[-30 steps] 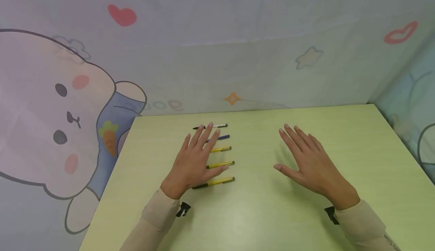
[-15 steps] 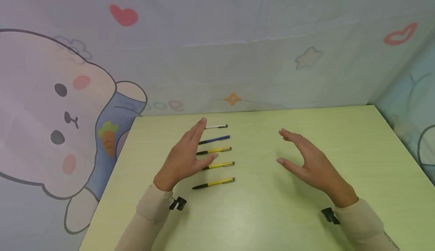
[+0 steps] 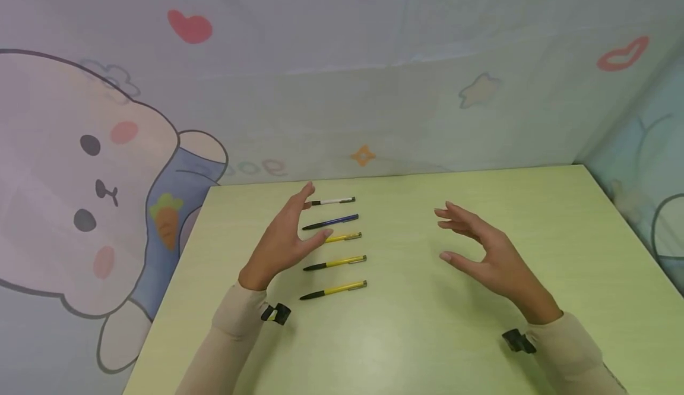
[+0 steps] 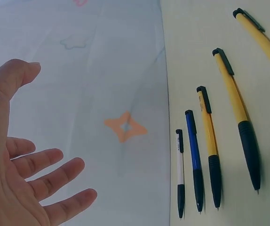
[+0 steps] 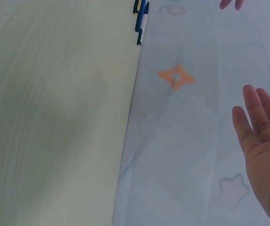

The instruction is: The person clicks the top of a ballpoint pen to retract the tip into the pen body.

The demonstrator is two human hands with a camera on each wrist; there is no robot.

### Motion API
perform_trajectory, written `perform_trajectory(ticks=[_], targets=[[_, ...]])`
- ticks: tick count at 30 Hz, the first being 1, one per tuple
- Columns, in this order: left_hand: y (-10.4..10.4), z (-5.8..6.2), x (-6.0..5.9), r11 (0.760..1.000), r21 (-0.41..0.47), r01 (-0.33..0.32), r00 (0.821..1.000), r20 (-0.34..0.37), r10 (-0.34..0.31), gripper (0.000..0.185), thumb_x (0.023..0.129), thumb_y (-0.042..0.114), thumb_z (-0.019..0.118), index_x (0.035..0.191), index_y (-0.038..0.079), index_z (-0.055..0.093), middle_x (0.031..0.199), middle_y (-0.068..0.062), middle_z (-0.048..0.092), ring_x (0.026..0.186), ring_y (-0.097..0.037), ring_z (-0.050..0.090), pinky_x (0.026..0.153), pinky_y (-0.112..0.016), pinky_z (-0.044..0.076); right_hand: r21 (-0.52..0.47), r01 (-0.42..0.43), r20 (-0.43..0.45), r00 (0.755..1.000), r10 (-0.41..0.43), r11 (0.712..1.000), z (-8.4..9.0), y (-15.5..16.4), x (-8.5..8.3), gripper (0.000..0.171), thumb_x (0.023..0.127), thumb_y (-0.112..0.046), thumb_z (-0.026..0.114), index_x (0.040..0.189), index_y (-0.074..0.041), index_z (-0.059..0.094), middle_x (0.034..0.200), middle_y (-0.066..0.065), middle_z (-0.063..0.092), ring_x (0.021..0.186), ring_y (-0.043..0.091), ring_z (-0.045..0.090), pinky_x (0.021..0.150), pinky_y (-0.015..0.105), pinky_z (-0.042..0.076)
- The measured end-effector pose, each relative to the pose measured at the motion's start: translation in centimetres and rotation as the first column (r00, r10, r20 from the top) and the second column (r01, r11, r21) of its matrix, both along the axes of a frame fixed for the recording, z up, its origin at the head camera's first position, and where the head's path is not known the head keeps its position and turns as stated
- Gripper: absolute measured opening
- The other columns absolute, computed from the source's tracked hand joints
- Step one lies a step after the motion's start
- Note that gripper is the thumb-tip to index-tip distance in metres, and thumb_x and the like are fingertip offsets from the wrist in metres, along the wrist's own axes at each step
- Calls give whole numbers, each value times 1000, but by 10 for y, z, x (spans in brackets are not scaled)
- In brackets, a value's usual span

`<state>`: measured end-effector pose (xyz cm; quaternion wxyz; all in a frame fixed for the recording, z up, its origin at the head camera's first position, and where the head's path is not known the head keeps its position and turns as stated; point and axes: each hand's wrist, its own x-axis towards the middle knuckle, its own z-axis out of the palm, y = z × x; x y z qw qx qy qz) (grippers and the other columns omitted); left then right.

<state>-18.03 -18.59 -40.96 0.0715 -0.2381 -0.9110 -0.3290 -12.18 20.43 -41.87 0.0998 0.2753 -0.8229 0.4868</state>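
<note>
On the pale green table (image 3: 427,324), five pens (image 3: 333,246) lie in a row beside my left hand (image 3: 280,240), which hangs released, grasping nothing. My right hand (image 3: 483,255) hovers well apart, equally relaxed. I judge a light pinch at a barrel's middle best.

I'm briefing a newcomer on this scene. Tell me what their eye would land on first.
Five pens lie in a neat row on the green table, left of centre: one white, one blue, three yellow. The left hand hovers open beside them and the right hand is raised open further right, neither holding anything. A big cartoon rabbit fills the backdrop at left.
</note>
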Motion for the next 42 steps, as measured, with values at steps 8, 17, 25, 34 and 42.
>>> perform_trajectory(ticks=[8, 17, 25, 34, 42], targets=[[1, 2, -8, 1000, 1, -7, 999, 37, 7, 88, 94, 46, 71, 162, 23, 21, 163, 1, 33, 135, -26, 52, 110, -53, 44, -20, -41, 54, 998, 42, 999, -13, 10, -6, 90, 85, 5, 79, 159, -21, 35, 150, 4, 54, 128, 18, 60, 111, 20, 40], [-2, -1, -23, 1000, -1, 2, 999, 34, -2, 85, 94, 44, 71, 162, 19, 25, 161, -4, 35, 133, -26, 55, 109, -52, 45, -55, -105, 42, 993, 107, 993, -20, 14, -6, 88, 87, 4, 77, 159, -18, 33, 150, 5, 54, 129, 19, 59, 112, 21, 40], [-6, -9, -40, 1000, -2, 16, 998, 58, -16, 82, 95, 43, 71, 161, 20, 28, 158, -6, 42, 134, -27, 54, 109, -54, 44, -71, -143, -14, 990, 142, 987, -22, 15, -5, 88, 84, 8, 77, 158, -9, 34, 148, 12, 55, 128, 21, 60, 112, 20, 39], [-7, -17, -61, 998, -46, 53, 995, 86, -49, 81, 95, 32, 74, 161, 23, 29, 154, -8, 45, 132, -25, 56, 106, -52, 48, -72, -142, -15, 990, 141, 987, -23, 18, -4, 87, 84, 8, 77, 158, -8, 33, 148, 12, 55, 128, 21, 60, 112, 20, 39], [-6, -23, -74, 991, -132, 30, 996, 91, -18, 76, 95, 33, 74, 159, 20, 35, 153, -6, 46, 131, -25, 56, 107, -50, 47, -96, -171, -20, 985, 170, 981, -26, 18, -7, 85, 84, 10, 76, 157, -5, 34, 148, 16, 54, 129, 24, 59, 113, 21, 39]])
